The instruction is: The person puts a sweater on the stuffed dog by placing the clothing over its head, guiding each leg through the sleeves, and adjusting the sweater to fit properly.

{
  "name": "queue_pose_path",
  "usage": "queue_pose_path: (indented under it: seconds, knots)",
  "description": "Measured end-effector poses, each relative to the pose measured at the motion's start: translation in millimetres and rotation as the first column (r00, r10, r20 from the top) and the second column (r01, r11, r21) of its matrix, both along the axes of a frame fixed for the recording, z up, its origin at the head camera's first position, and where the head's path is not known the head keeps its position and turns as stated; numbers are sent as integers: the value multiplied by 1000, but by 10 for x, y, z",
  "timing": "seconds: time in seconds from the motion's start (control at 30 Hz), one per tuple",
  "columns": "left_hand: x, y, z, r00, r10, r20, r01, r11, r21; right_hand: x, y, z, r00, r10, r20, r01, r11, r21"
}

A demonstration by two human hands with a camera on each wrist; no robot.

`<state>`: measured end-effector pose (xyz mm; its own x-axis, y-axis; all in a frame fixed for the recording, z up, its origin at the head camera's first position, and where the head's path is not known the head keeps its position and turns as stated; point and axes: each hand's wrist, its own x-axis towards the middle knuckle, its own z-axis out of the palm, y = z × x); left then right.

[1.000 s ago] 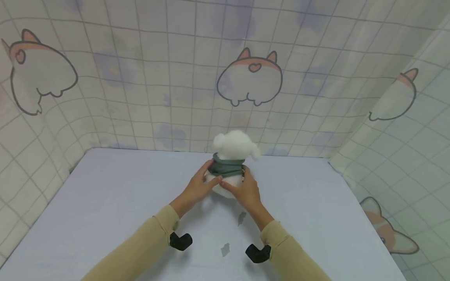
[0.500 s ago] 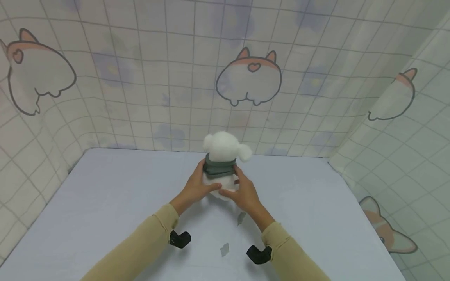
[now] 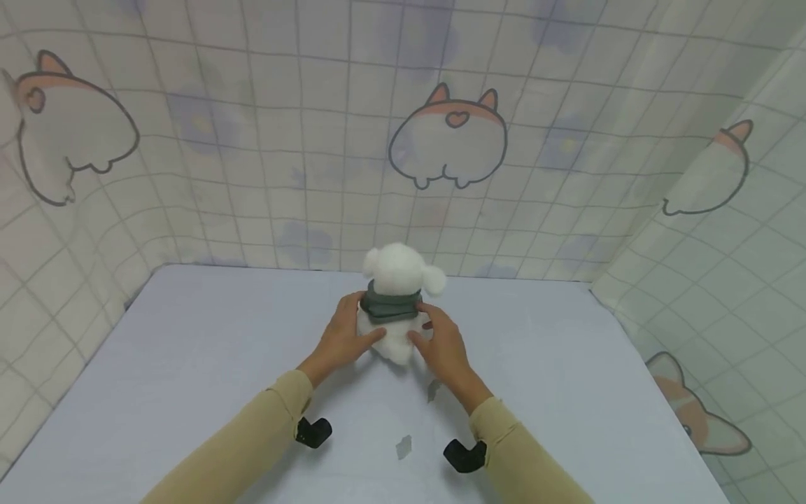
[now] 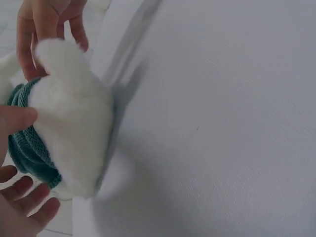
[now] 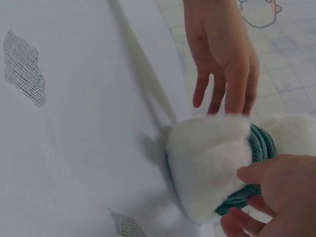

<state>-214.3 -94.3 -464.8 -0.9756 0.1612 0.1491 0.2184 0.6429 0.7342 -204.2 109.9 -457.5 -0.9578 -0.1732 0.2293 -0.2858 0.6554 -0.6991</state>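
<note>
A white plush toy (image 3: 398,269) with ear-like tufts and a green knitted scarf (image 3: 390,308) stands upright near the back of the table, its back towards me. My left hand (image 3: 340,341) holds its left side, the thumb on the back just below the scarf. From the other side my right hand (image 3: 446,351) holds it, thumb low on the body and fingers by the scarf. In the left wrist view the fluffy body of the plush toy (image 4: 74,123) has a rounded bump sticking out. The right wrist view has the plush toy (image 5: 207,163) between both hands; its front is hidden.
The white table (image 3: 220,350) ends at a hanging cloth (image 3: 264,175) with a grid and corgi drawings. Two small grey patches (image 3: 404,448) mark the tabletop in front of the toy. Black wrist devices (image 3: 464,456) hang below both sleeves.
The plush toy has turned, shifted left and come down a little, its tail-like bump now showing at the bottom. My thumbs have spread apart on its back.
</note>
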Motion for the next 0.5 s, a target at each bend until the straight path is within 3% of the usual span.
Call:
queue_pose_path:
  seconds: [0.1, 0.2, 0.33, 0.5]
  knots:
    - [48, 7, 74, 988, 35, -153, -40, 999, -33, -39, 10, 3, 991, 3, -134, -7, 1000, -29]
    - [57, 24, 117, 964, 14, -264, -39, 995, -88, -74, 7, 8, 976, 26, -217, -30, 999, -14]
    - [42, 48, 128, 957, -40, -287, -4, 988, -152, -96, -7, 17, 971, 46, -233, -39, 999, 35]
    - [33, 57, 119, 958, -52, -283, 4, 986, -168, -109, -17, 16, 969, 61, -238, -40, 995, 92]
